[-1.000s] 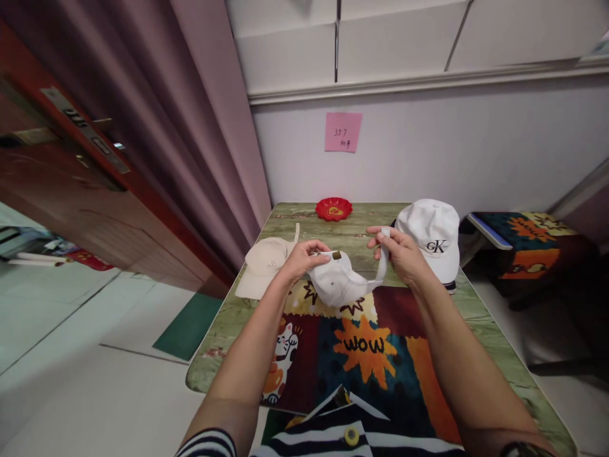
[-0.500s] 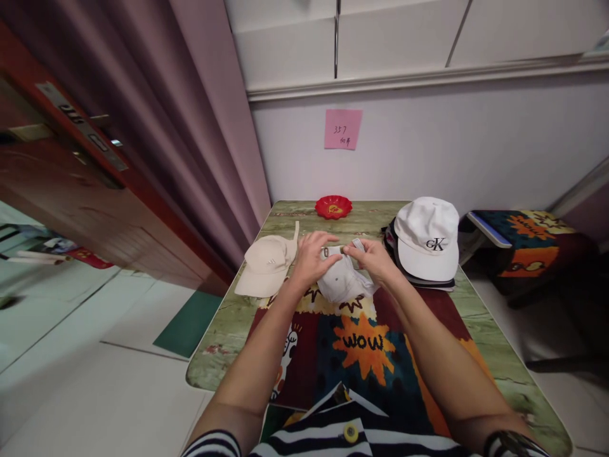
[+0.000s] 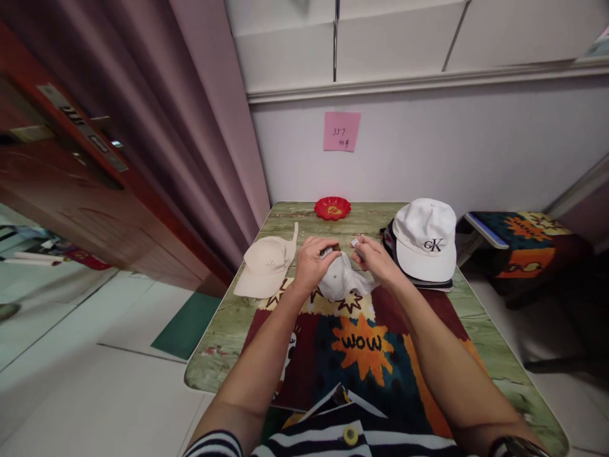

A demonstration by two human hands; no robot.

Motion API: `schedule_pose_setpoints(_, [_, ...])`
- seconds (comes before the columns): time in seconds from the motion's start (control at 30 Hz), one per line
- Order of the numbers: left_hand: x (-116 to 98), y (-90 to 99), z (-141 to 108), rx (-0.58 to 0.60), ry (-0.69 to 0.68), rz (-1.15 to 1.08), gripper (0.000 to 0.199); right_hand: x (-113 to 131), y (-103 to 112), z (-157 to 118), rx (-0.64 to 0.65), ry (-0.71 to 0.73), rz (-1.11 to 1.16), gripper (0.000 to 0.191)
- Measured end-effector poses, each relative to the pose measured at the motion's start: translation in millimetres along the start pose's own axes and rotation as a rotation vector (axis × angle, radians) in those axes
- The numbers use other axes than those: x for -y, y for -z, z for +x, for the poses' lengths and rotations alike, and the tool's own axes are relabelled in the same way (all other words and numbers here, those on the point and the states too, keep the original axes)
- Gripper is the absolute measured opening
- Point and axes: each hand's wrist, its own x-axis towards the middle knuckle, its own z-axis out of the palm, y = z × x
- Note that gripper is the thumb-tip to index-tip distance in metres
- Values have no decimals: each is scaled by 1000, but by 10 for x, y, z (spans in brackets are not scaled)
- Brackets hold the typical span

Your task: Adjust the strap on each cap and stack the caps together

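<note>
A light grey-white cap (image 3: 337,279) is between my hands, near the middle of the table, its crown facing me. My left hand (image 3: 311,261) pinches the cap's back edge by the strap buckle. My right hand (image 3: 373,255) is closed on the pale end of the cap's strap, a little right of the buckle. To the left lies a cream cap (image 3: 266,266) with its strap sticking up. On the right, a white cap with black letters (image 3: 423,238) tops a stack of darker caps.
A red scalloped dish (image 3: 332,208) is at the back of the wood-patterned table (image 3: 214,343). A colourful cloth (image 3: 328,355) covers the table's middle. A wall with a pink note (image 3: 341,131) stands behind; a brown door (image 3: 95,190) is at the left.
My right hand has drawn slightly away from the buckle with the strap end, and its fingers have curled in. My left hand has turned a little, its fingers now closer together.
</note>
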Motion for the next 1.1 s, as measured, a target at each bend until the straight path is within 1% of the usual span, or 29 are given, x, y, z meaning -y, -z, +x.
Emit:
schedule_pose_setpoints(0.07, [38, -9, 2, -21, 107, -162, 19, -8, 17, -8, -37, -11, -32, 27])
schedule_pose_setpoints(0.1, [56, -17, 0, -21, 151, -237, 20, -2, 18, -16, -33, -13, -35, 26])
schedule_pose_setpoints(0.17, [82, -36, -8, -18, 216, -360, 23, 28, 9, -35, 14, -1, -8, 27])
schedule_pose_setpoints(0.23, [94, -51, -14, -18, 257, -436, 26, 66, -6, -52, 39, 22, 27, 30])
schedule_pose_setpoints(0.33, [81, -53, -13, -7, 284, -474, 29, 103, -17, -65, -20, 52, 23, 32])
schedule_pose_setpoints(0.4, [57, -43, -6, 15, 281, -468, 29, 106, -16, -69, -51, 53, -1, 31])
schedule_pose_setpoints(0.53, [3, -10, 11, 39, 252, -423, 27, 107, -12, -81, -35, 44, -52, 28])
schedule_pose_setpoints(0.73, [-50, 46, 47, 97, 139, -297, 21, 139, -1, -93, -50, 30, -47, 28])
schedule_pose_setpoints(0.87, [-108, 95, 72, 150, 77, -189, 17, 129, 18, -101, -8, 19, -69, 28])
schedule_pose_setpoints(1.0, [-179, 139, 88, 187, 16, -71, 18, 114, 39, -113, -6, -24, -14, 29])
schedule_pose_setpoints(1.1, [-196, 136, 87, 180, 34, -56, 20, 103, 44, -114, -8, -50, 50, 30])
